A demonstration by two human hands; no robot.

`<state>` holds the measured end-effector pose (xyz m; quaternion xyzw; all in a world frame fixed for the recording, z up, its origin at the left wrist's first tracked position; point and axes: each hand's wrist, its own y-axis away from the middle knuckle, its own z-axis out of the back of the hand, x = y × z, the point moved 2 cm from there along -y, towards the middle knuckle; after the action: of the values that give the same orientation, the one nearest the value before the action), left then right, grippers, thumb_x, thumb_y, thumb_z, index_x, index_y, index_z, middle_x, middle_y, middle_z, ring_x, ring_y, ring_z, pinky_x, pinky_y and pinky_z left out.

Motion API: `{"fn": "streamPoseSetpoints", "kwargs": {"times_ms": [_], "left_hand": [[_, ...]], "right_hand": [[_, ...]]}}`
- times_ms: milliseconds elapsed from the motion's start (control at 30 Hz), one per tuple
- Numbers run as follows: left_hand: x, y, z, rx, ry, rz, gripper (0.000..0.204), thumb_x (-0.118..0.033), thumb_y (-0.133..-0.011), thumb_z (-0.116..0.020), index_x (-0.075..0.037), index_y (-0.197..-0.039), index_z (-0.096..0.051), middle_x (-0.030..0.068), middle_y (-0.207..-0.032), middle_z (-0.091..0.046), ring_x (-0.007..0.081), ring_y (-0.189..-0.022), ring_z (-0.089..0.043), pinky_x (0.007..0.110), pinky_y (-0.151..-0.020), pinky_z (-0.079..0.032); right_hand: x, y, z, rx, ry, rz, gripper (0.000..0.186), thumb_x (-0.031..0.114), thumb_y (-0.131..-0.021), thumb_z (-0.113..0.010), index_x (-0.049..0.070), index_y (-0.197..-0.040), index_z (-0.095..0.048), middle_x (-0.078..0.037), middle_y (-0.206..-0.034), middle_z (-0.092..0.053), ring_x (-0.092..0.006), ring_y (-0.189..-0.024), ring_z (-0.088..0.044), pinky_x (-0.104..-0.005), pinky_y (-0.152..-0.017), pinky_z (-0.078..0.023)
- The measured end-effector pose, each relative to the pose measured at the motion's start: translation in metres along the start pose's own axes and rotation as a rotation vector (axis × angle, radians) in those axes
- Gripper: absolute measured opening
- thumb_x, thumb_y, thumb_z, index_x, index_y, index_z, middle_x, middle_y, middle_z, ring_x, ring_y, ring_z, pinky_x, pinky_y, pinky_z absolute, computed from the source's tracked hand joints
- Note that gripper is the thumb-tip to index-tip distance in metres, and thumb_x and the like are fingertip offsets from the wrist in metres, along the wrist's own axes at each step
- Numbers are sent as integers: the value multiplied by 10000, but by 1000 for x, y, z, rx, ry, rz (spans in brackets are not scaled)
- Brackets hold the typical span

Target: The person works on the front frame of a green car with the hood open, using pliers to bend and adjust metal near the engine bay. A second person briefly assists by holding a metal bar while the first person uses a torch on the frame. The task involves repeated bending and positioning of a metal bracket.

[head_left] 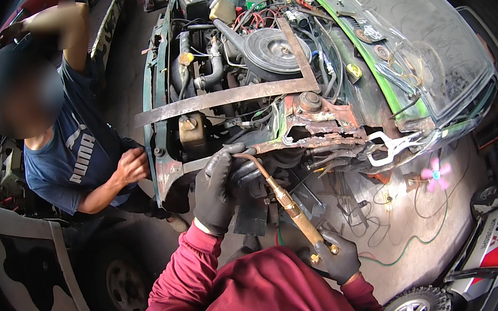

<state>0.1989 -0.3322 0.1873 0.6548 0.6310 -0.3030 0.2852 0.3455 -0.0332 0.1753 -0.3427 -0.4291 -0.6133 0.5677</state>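
A brass gas torch [295, 214] with a bent copper neck slants between my gloved hands. My right hand [340, 257], in a dark glove, is closed round its lower end near the brass valve knobs [324, 253]. At the other end, my left hand [215, 189], in a grey glove, is raised beside the car's front wing edge. Its fingers curl about the torch tip; their exact hold is partly hidden. Just beyond lies the rusty, cut-open inner wing [321, 126]. White locking pliers [391, 147] are clamped farther right along that edge.
A steel framing square [228, 97] lies across the engine bay, over the round air filter housing [275, 50]. At left stands a person in a blue shirt [81, 160], one hand at the car's front. Hoses [410, 241] trail over the floor. Other vehicles [496, 235] stand close by.
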Motion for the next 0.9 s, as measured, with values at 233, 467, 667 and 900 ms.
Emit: {"fn": "streamPoseSetpoints", "kwargs": {"times_ms": [233, 467, 667, 900], "left_hand": [[4, -2, -4, 11, 37, 1, 475, -352, -1203, -500, 22, -1490, -561, 232, -1405, -707, 301, -1202, -742, 483, -1091, -605], [5, -1, -9, -19, 49, 33, 459, -349, -1204, -503, 12, -1480, -569, 226, -1391, -718, 276, -1133, -762, 453, -1051, -623], [8, -1, -10, -13, 26, 24, 463, -352, -1210, -482, 16, -1478, -568, 234, -1380, -719, 277, -1147, -757, 449, -1050, -623], [10, 0, -11, 8, -23, 26, 471, -359, -1214, -467, 19, -1478, -567, 233, -1379, -719, 289, -1169, -757, 457, -1064, -620]], "right_hand": [[-5, 2, 3, 7, -36, -6, 294, 99, -1020, -752, -60, -1267, -742, -85, -921, -758, -116, -742, -723, -302, -689, -579], [-13, 6, 5, -28, 50, 47, 340, 108, -1014, -758, -65, -1306, -740, -104, -1001, -783, -133, -854, -726, -308, -768, -582], [-17, 10, 5, -1, 4, -41, 346, 106, -1019, -754, -66, -1319, -737, -103, -1015, -788, -121, -861, -721, -307, -776, -584], [-15, 12, 4, 7, -48, -99, 313, 77, -1029, -730, -62, -1310, -732, -82, -981, -764, -96, -809, -696, -286, -728, -569]]}}
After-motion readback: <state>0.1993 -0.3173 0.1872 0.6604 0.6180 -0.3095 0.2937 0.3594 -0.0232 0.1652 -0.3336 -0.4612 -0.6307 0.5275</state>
